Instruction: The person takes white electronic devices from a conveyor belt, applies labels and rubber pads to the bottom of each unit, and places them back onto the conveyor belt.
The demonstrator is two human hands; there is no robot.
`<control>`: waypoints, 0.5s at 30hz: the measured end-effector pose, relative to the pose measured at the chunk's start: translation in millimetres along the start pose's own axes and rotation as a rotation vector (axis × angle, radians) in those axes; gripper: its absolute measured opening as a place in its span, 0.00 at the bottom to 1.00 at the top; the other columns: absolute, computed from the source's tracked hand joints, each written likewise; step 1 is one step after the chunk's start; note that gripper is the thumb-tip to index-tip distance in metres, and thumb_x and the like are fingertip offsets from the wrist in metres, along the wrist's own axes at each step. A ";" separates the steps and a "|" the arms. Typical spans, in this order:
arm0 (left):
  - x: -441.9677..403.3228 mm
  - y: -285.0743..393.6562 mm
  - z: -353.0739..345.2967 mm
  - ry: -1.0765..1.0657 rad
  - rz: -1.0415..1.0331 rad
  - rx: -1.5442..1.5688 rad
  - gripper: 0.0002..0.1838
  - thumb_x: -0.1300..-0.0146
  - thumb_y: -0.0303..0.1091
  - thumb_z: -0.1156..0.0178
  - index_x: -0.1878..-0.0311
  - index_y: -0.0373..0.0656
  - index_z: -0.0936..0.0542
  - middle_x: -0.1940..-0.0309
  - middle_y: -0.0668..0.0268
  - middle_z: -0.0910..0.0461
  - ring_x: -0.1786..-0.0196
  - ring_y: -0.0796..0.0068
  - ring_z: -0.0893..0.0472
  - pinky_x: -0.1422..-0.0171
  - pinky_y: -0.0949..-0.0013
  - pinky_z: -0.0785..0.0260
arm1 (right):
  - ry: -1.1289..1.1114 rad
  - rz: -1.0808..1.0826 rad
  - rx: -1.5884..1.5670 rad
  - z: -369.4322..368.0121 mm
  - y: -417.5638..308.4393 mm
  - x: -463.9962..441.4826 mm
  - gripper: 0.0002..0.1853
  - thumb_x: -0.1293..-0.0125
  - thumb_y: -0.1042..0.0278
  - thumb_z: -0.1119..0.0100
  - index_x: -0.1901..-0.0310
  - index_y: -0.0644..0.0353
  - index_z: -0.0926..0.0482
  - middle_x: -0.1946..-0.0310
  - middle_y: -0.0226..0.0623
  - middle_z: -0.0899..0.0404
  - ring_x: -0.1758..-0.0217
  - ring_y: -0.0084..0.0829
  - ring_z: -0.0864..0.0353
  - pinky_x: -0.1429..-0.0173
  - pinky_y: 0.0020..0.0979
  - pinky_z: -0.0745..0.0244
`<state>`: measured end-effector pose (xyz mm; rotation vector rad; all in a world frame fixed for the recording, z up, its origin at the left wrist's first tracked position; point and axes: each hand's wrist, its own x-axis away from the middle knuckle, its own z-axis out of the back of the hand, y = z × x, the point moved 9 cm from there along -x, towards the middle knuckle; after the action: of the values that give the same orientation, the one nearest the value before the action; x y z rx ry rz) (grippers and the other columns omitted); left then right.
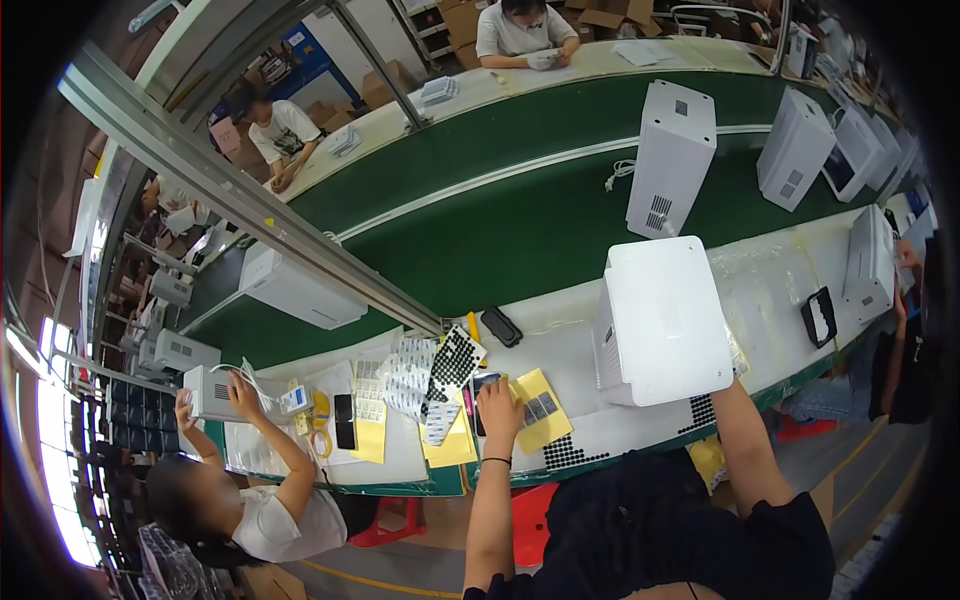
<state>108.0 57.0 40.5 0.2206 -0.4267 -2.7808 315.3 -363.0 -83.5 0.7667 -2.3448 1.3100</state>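
Note:
My left hand [497,408] lies over a dark, phone-like flat object [481,381] on the bench, fingers stretched out. A pink strip [468,402] is beside its fingertips. Just right of this hand, a yellow sheet [543,408] carries grey labels. To its left is a sheet of black round pads [455,362], overlapping a silvery sheet [408,375]. A large white box-shaped appliance [668,320] stands in front of me. At its lower right edge is my right hand [735,393], whose fingers are hidden behind the housing.
A green conveyor [480,240] runs beyond the bench, carrying more white appliances [672,155]. A metal post [300,245] crosses at left. A co-worker at left handles a white unit [212,394]. Black pads [572,455] line the near edge; a black frame [819,316] lies right.

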 end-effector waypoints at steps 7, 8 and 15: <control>-4.6 -4.6 -14.9 -0.212 0.126 0.242 0.23 0.50 0.26 0.36 0.47 0.39 0.23 0.63 0.59 0.18 0.56 0.57 0.20 0.49 0.58 0.29 | 0.062 0.069 -0.166 63.6 2.8 -20.8 0.26 0.30 0.51 0.46 0.39 0.61 0.32 0.41 0.40 0.28 0.37 0.34 0.30 0.30 0.35 0.39; -3.4 -3.3 -13.3 -0.281 0.223 0.444 0.22 0.49 0.25 0.37 0.48 0.38 0.23 0.64 0.59 0.17 0.60 0.57 0.19 0.53 0.59 0.27 | 0.072 0.126 -0.204 69.7 -6.4 -22.3 0.26 0.30 0.51 0.46 0.39 0.61 0.32 0.41 0.40 0.28 0.37 0.34 0.30 0.30 0.35 0.39; 17.1 67.6 119.0 -0.068 0.296 1.249 0.11 0.41 0.26 0.34 0.57 0.32 0.22 0.70 0.66 0.21 0.65 0.79 0.23 0.60 0.78 0.32 | 0.285 0.932 -0.103 -111.0 -202.1 192.3 0.11 0.30 0.66 0.47 0.49 0.60 0.28 0.59 0.31 0.25 0.54 0.24 0.26 0.36 0.32 0.35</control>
<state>87.8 21.7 172.3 0.2854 -1.9497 -1.8668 289.4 -409.3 212.0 -0.6103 -2.5519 1.4461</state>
